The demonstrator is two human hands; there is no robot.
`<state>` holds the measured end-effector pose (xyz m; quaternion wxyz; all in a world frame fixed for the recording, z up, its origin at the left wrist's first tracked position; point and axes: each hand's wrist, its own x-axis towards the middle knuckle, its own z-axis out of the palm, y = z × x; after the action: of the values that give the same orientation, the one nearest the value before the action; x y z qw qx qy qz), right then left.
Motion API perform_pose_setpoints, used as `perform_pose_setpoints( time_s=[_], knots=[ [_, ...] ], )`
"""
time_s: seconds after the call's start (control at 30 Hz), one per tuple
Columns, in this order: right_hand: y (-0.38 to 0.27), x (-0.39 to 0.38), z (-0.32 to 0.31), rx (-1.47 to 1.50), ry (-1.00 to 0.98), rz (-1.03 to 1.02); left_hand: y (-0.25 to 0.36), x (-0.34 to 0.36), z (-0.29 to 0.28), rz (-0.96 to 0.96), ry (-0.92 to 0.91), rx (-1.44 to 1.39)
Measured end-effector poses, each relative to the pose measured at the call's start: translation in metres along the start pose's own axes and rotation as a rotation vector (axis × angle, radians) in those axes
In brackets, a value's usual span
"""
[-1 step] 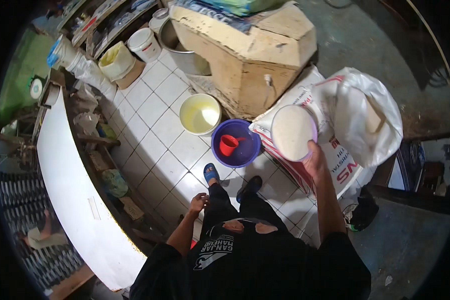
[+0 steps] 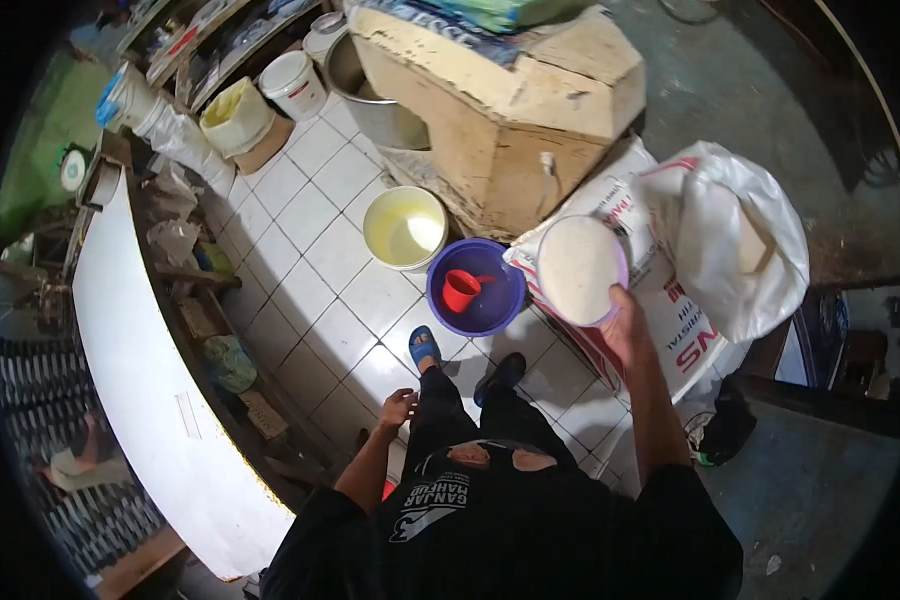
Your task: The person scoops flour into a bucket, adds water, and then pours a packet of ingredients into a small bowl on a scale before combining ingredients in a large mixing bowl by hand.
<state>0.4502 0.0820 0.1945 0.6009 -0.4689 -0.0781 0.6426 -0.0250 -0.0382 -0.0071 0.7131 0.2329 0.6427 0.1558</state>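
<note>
My right hand grips the near rim of a round, pale purple bowl, filled with fine off-white grains. This bowl is over closed white sacks with red print. To its right stands an opened white sack with pale contents inside. My left hand hangs by my left leg, holding nothing, its fingers loosely bent and apart. Ahead of my feet is a purple basin with a red dipper lying in it. A pale yellow bucket stands beside the basin.
A large angular wooden box stands ahead, beside a tall metal pot. White buckets and a plastic-lined container line the far left. A long white tabletop runs along my left. Sandals are on my feet, on white tiles.
The filled bowl has shifted slightly left and nearer to me in my right hand. The surroundings sit a little further right in the picture. My left hand stays put.
</note>
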Motion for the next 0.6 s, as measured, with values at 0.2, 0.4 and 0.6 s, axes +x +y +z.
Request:
perform_pose_setpoints(
  time_s=[0.2,0.4,0.6],
  knots=[
    [0.127,0.097,0.054,-0.005,-0.154,0.284,-0.030,0.006,-0.067,-0.093,0.114,-0.135],
    [0.201,0.209,0.141,-0.259,-0.086,0.260,-0.045,0.005,-0.133,-0.044,0.104,-0.328],
    [0.246,0.281,0.225,-0.914,0.294,0.030,-0.067,-0.001,-0.168,-0.104,0.196,-0.326]
  ],
)
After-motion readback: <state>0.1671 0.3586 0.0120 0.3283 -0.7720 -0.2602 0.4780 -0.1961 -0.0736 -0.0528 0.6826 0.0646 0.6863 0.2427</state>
